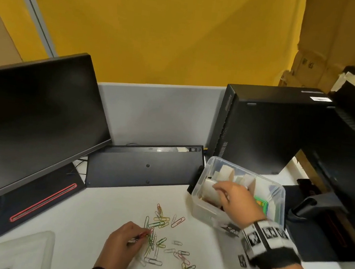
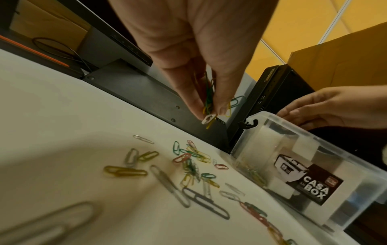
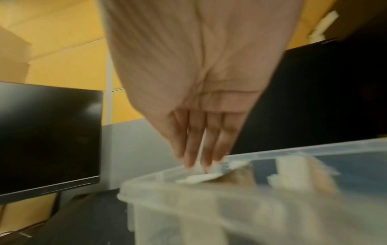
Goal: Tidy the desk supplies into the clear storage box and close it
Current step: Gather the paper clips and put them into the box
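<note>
Coloured paper clips [image 1: 165, 238] lie scattered on the white desk [image 1: 94, 209], also spread across the left wrist view [image 2: 188, 167]. My left hand [image 1: 126, 238] hovers just above them and pinches a small bunch of clips [image 2: 209, 102] between thumb and fingers. The clear storage box [image 1: 277, 192] stands open at the right, holding white paper pieces [image 1: 226, 171] and a green item [image 1: 261, 205]. My right hand [image 1: 232, 193] reaches into the box, its straight fingers [image 3: 192, 149] touching a white piece [image 3: 196, 178] near the left rim. The box [image 2: 314, 174] carries a black label.
A dark monitor [image 1: 27, 119] stands at the left, a black keyboard [image 1: 145, 166] leans upright at the back, and a black computer case [image 1: 263, 127] rises behind the box. The box's translucent lid [image 1: 16, 251] lies at the front left. Another monitor stand [image 1: 323, 219] sits right.
</note>
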Tool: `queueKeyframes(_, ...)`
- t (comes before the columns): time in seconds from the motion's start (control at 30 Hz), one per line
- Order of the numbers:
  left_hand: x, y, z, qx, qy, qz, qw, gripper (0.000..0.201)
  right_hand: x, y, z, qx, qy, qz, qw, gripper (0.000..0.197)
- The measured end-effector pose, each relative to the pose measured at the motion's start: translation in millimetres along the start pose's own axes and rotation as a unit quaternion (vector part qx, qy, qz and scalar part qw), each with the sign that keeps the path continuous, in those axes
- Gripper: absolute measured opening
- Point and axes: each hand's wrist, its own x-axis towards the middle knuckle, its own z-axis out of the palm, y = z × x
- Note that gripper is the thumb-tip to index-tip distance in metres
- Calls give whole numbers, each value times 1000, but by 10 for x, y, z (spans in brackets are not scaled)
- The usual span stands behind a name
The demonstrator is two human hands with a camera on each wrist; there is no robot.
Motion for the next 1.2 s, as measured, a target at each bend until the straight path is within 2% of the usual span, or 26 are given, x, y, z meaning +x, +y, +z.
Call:
queueKeyframes(0.1,62,183,55,-35,20,13,999,35,-284,420,103,-1,177,31,984,30)
queueKeyframes(0.17,153,408,99,-60,35,28,997,32,-404,683,233,-29,213,98,972,43)
queueKeyframes(0.23,303,681,151,-73,49,57,994,27,-474,860,350,-21,203,152,967,59)
queueKeyframes(0.3,505,935,238,-64,44,87,993,24,-496,942,434,29,201,167,965,64)
queueKeyframes(0.37,726,1136,350,-34,12,113,993,21,-503,963,483,57,211,165,962,62)
queueKeyframes(0.47,1065,1335,549,109,-68,135,982,24,-509,974,506,52,219,168,960,60)
queueKeyframes(0.53,1277,1431,678,220,-135,120,959,28,-512,983,511,46,213,171,961,59)
queueKeyframes(0.63,1502,1586,830,363,-228,65,901,35,-519,979,510,48,208,177,961,57)
queueKeyframes(0.67,1561,1638,880,384,-252,44,887,37,-521,972,507,48,207,179,961,56)
queueKeyframes(0.77,1683,1774,1004,396,-296,-19,869,49,-525,963,502,38,209,174,962,54)
queueKeyframes(0.83,1701,1805,1026,396,-314,-25,863,49,-525,972,509,35,208,170,963,53)
queueKeyframes(0.9,1644,1795,947,370,-305,11,877,38,-527,983,519,39,212,166,962,53)
queueKeyframes(0.93,1587,1771,873,336,-288,37,896,32,-527,989,523,41,215,164,962,53)
queueKeyframes(1.0,1417,1660,673,238,-212,88,944,30,-530,994,528,43,219,158,962,52)
queueKeyframes(1.07,1205,1460,447,146,-123,105,976,30,-540,990,518,42,218,154,963,51)
queueKeyframes(1.13,986,1151,235,118,-77,93,986,29,-549,965,486,17,216,147,965,49)
queueKeyframes(1.2,759,759,54,157,-74,60,983,27,-582,883,449,-37,230,115,966,46)
